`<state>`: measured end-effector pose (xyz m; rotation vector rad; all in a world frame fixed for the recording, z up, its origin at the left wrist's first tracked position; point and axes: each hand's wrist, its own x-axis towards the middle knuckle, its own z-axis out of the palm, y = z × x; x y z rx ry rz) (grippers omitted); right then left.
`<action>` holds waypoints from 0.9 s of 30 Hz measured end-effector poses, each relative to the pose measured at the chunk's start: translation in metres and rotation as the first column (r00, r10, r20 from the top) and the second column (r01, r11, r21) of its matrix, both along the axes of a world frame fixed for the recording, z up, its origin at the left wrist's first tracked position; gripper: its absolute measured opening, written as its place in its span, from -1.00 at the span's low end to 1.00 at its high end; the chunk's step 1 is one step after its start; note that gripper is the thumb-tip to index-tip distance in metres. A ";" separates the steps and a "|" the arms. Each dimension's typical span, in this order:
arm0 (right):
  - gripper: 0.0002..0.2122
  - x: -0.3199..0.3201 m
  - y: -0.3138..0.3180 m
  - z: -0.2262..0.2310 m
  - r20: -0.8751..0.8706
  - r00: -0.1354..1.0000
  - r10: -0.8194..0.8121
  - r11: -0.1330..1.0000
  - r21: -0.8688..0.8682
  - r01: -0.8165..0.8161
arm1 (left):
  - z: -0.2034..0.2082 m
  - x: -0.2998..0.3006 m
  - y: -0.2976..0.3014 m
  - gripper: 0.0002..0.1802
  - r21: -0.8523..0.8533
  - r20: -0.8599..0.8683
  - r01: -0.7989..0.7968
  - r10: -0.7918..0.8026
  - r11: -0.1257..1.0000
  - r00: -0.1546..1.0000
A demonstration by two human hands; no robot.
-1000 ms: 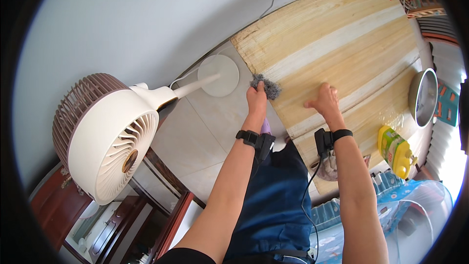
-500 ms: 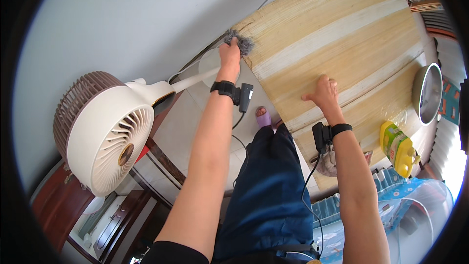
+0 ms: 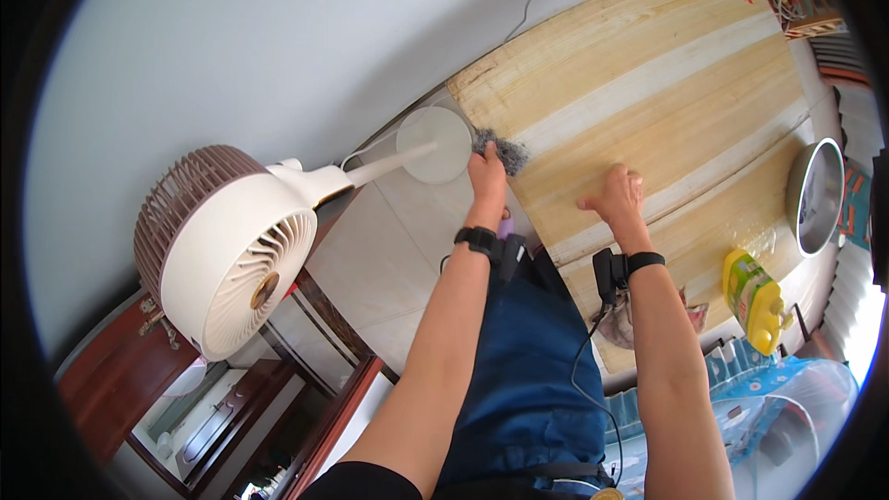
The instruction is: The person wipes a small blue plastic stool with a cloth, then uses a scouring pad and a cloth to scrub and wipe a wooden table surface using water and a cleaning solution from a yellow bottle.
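My left hand [image 3: 488, 183] is closed on a grey shaggy wad [image 3: 501, 152]; whether it is cloth or wire wool I cannot tell. The wad lies against the left edge of a pale wooden tabletop [image 3: 639, 74], close to the round base of a white fan. Farther right, my right hand [image 3: 619, 197] rests on the wood with its thumb spread away from bent fingers. Nothing shows in it. Both wrists wear black straps with small boxes.
A white standing fan [image 3: 222, 259] leans into view at the left. On the tabletop's right side are a metal basin [image 3: 815, 196], a yellow bottle [image 3: 755, 301] and a crumpled bag [image 3: 619, 322]. Blue-patterned fabric [image 3: 741, 398] lies below them; a wall [image 3: 259, 46] borders the far left.
My left hand has drawn the grey wad nearer along the tabletop's left edge, away from the far corner. My right hand stays at about the same spot on the wood.
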<state>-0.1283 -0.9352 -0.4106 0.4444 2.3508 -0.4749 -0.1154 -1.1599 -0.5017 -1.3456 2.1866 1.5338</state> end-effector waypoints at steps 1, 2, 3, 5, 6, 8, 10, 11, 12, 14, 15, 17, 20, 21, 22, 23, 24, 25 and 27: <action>-0.25 -0.002 0.003 -0.002 0.005 1.000 -0.012 1.000 0.004 0.012 | 0.016 -0.021 0.002 -0.55 0.042 0.055 -0.054 0.052 0.998 0.997; -0.26 -0.002 0.004 -0.001 0.014 1.000 -0.021 1.000 0.006 0.021 | 0.028 -0.036 0.001 -0.56 0.059 0.058 -0.064 0.061 0.996 0.996; -0.27 -0.004 0.003 -0.001 0.018 0.999 -0.028 1.000 0.003 0.028 | 0.035 -0.050 -0.002 -0.56 0.071 0.057 -0.076 0.072 0.995 0.996; -0.28 -0.002 0.002 -0.001 -0.006 1.000 -0.012 1.000 0.013 0.013 | 0.035 -0.071 -0.014 -0.57 0.060 -0.018 -0.044 0.046 0.997 0.999; -0.29 0.000 0.001 -0.003 -0.015 1.000 -0.005 1.000 0.020 0.005 | 0.033 -0.083 -0.023 -0.57 0.047 -0.039 -0.007 0.009 0.999 0.999; -0.28 0.001 0.000 -0.004 -0.020 1.000 -0.016 1.000 0.023 0.017 | 0.029 -0.105 -0.043 -0.59 0.024 -0.068 0.071 -0.070 0.997 0.995; -0.28 0.000 -0.001 -0.004 -0.028 0.999 -0.036 0.999 0.027 0.037 | 0.031 -0.114 -0.046 -0.58 0.000 -0.019 0.112 -0.112 0.994 0.993; -0.28 -0.001 0.000 -0.003 -0.029 0.999 -0.046 0.999 0.026 0.047 | 0.032 -0.113 -0.046 -0.58 0.011 -0.031 0.141 -0.141 0.990 0.990; -0.28 0.000 0.001 -0.002 -0.030 0.998 -0.052 0.998 0.021 0.052 | 0.033 -0.113 -0.049 -0.57 0.019 -0.043 0.166 -0.165 0.986 0.985; -0.29 -0.002 0.001 -0.002 -0.048 0.997 -0.059 0.997 0.046 0.061 | 0.026 -0.121 -0.057 -0.56 -0.002 -0.010 0.220 -0.220 0.976 0.975; -0.29 -0.003 0.000 -0.001 -0.056 0.996 -0.065 0.996 0.058 0.068 | 0.026 -0.125 -0.061 -0.56 -0.012 0.008 0.250 -0.249 0.968 0.968; -0.30 -0.001 0.001 0.001 -0.035 0.995 -0.092 0.994 0.050 0.093 | 0.026 -0.123 -0.063 -0.54 0.028 0.014 0.268 -0.269 0.963 0.963; -0.30 0.003 0.004 -0.003 -0.071 0.994 -0.084 0.994 0.057 0.088 | 0.033 -0.129 -0.062 -0.53 0.214 -0.011 0.211 -0.213 0.954 0.977; -0.30 0.005 0.004 -0.003 -0.090 0.994 -0.068 0.996 0.059 0.073 | 0.036 -0.127 -0.065 -0.53 0.293 -0.015 0.170 -0.173 0.941 0.985; -0.30 0.003 0.000 -0.001 -0.070 0.994 -0.087 0.995 0.039 0.090 | 0.029 -0.127 -0.079 -0.53 0.428 -0.026 0.084 -0.081 0.900 0.996; -0.30 0.000 -0.003 0.002 -0.049 0.993 -0.104 0.994 0.019 0.105 | 0.019 -0.130 -0.099 -0.53 0.555 -0.026 0.002 0.016 0.832 1.000; -0.29 -0.003 -0.003 0.003 -0.031 0.992 -0.122 0.992 0.007 0.122 | 0.011 -0.134 -0.114 -0.52 0.676 -0.016 -0.069 0.108 0.734 0.994; -0.29 -0.001 -0.001 0.000 -0.055 0.993 -0.106 0.994 0.023 0.107 | 0.015 -0.136 -0.122 -0.54 0.631 -0.084 0.047 0.008 0.775 0.996; -0.28 0.007 0.002 -0.009 -0.095 0.993 -0.070 0.996 0.052 0.076 | 0.030 -0.133 -0.124 -0.55 0.436 -0.148 0.049 0.018 0.899 0.989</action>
